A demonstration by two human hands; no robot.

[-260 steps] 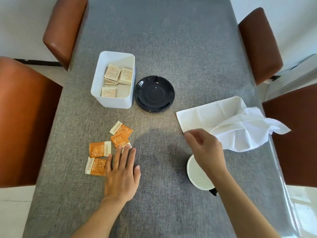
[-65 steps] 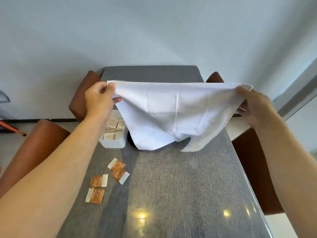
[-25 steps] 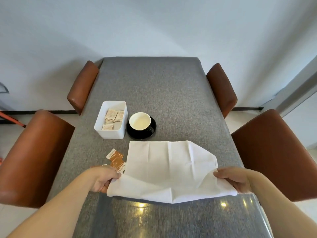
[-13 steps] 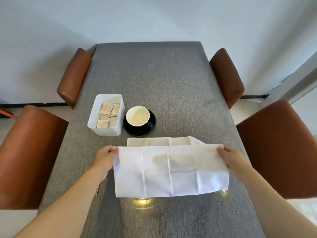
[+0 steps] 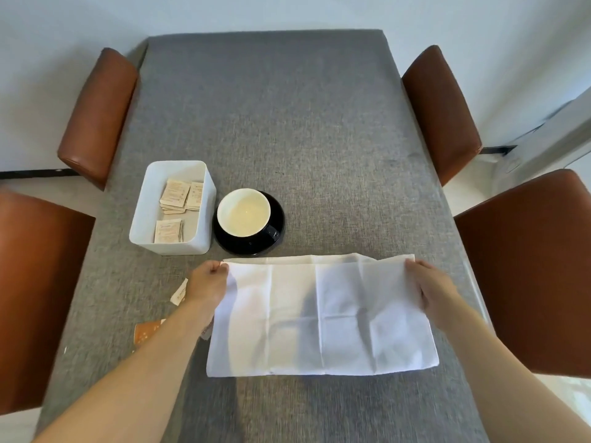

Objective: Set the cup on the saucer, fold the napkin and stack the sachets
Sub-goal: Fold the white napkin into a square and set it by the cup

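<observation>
The white napkin (image 5: 321,318) lies on the grey table, folded in half into a wide rectangle. My left hand (image 5: 208,286) pinches its far left corner and my right hand (image 5: 430,289) pinches its far right corner. Just beyond the napkin, the white cup (image 5: 243,212) stands on the black saucer (image 5: 276,225). Orange sachets (image 5: 148,330) lie on the table to the left, mostly hidden under my left forearm; one pale sachet edge (image 5: 179,294) shows beside my left hand.
A white box (image 5: 140,219) with several pale sachets stands left of the saucer. Brown chairs flank the table: two at the left (image 5: 96,113), two at the right (image 5: 527,266). The far half of the table (image 5: 271,107) is bare grey cloth.
Both hands carried the napkin's near edge away from me and laid it on the far edge, folding it in half. The upper layer has settled almost flush with the lower one.
</observation>
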